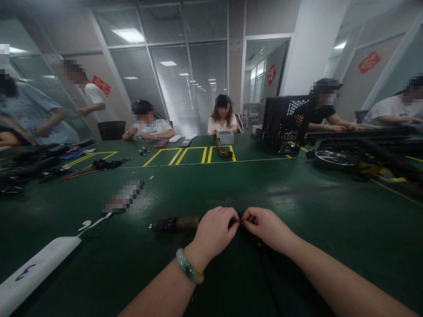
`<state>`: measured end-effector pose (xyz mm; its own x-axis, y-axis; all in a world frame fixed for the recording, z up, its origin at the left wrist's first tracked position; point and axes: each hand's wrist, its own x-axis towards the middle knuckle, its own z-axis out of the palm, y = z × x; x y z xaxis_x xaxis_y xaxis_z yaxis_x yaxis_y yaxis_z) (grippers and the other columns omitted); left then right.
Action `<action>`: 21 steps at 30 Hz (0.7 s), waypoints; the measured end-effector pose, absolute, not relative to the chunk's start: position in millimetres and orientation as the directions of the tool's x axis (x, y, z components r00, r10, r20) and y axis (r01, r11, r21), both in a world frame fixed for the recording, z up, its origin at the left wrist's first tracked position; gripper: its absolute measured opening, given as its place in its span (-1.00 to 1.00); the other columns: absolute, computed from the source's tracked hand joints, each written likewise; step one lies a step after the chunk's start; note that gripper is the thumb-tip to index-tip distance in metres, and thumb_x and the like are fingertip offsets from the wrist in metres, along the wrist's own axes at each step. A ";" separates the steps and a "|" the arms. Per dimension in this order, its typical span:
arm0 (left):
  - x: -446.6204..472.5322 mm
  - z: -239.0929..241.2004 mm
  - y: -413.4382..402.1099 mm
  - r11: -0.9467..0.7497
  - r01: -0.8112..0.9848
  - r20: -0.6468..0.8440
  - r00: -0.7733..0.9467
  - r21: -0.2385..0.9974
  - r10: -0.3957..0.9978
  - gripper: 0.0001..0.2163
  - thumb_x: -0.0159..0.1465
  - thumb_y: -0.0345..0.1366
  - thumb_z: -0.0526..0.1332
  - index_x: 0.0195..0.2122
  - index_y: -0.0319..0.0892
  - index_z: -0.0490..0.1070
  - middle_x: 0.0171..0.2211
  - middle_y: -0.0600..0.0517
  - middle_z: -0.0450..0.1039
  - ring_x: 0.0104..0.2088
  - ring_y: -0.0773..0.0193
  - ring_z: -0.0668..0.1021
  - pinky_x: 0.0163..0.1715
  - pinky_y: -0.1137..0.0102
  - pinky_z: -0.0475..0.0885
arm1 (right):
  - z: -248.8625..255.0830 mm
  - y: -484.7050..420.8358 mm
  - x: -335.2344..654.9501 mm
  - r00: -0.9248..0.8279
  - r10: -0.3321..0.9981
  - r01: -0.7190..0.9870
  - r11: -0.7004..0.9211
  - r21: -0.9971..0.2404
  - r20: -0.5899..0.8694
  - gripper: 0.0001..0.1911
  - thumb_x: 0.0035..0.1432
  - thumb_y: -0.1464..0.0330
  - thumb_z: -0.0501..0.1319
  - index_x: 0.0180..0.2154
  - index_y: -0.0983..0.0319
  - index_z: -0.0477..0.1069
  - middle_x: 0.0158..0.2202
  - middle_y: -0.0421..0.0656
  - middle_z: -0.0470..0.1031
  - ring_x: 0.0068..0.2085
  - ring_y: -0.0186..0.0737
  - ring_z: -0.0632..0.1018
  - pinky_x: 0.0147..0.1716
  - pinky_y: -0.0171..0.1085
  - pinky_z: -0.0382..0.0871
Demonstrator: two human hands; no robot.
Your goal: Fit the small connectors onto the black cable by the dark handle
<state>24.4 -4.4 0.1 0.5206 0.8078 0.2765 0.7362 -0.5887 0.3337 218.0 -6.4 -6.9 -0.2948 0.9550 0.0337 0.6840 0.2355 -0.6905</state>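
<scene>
An electric screwdriver (pixel 180 223) lies on the green table, its bit end pointing left. My left hand (pixel 216 229), with a jade-like bangle on the wrist, is closed around its rear end. Close beside it, my right hand (pixel 266 226) pinches at the tail, where a dark cord (pixel 261 246) runs down toward me. The fingertips of both hands almost meet, and they hide most of the joint between tool and cord.
A white power strip (pixel 39 270) lies at the left, a cable leading to a phone-like object (pixel 124 197). Loose wires (pixel 99 166) lie beyond. Across the table are a grey power supply (pixel 225 138), a black computer case (pixel 280 125) and several people at work.
</scene>
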 end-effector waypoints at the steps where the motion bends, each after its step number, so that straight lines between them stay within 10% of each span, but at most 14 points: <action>1: 24.5 0.7 -4.8 -0.587 0.736 0.273 0.520 0.338 0.809 -0.94 0.27 -0.30 0.17 -0.24 -0.08 0.38 -0.26 0.07 0.44 -0.21 0.20 0.45 -0.16 0.29 0.31 | -6.1 -6.8 217.7 -0.294 0.955 0.683 0.238 -0.691 0.038 -0.88 0.15 0.34 0.16 -0.34 0.19 0.46 -0.43 -0.24 0.52 -0.41 -0.30 0.50 -0.46 -0.38 0.23; 21: 25.0 1.8 -4.8 -0.553 0.760 0.246 0.496 0.340 0.833 -0.91 0.28 -0.28 0.18 -0.20 -0.07 0.37 -0.25 0.08 0.44 -0.22 0.21 0.46 -0.19 0.32 0.32 | 10.8 -8.6 218.6 -0.389 0.909 0.774 0.411 -0.481 0.151 -0.88 0.20 0.39 0.16 -0.27 0.16 0.48 -0.28 -0.21 0.49 -0.24 -0.26 0.49 -0.30 -0.34 0.26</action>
